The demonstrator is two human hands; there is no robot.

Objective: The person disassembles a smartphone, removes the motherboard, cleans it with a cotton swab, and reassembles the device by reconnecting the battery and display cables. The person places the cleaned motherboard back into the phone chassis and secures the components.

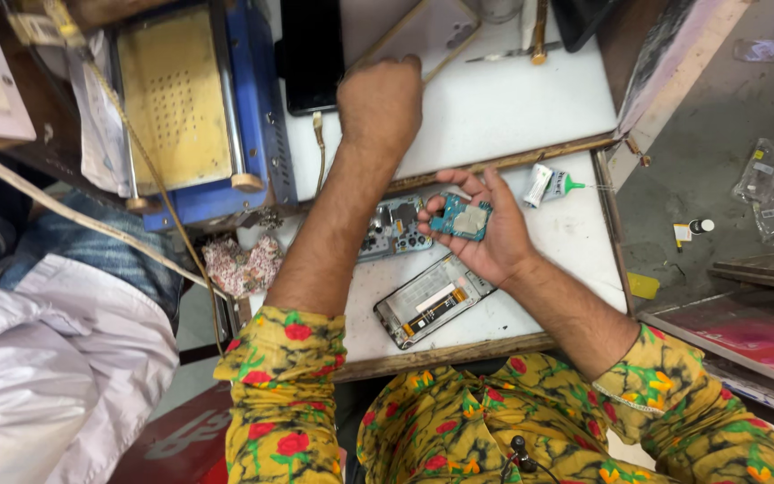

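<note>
A blue-green circuit board [460, 216] with a dull metal shield is held in the right hand [481, 229]; its lacquer looks faintly glossy. A phone frame [432, 301] of grey metal and plastic, with a smooth shiny inner plate, is seen on the surface [575, 251], which is matt white laminate, scuffed, edged with raw, worn wood. The black phone [313, 54] is glossy glass. The blue machine [266, 108] is painted metal, topped by a matt yellowish perforated pad. The sleeves are soft printed cloth. The small glue tube [550, 185] is smooth white plastic.
</note>
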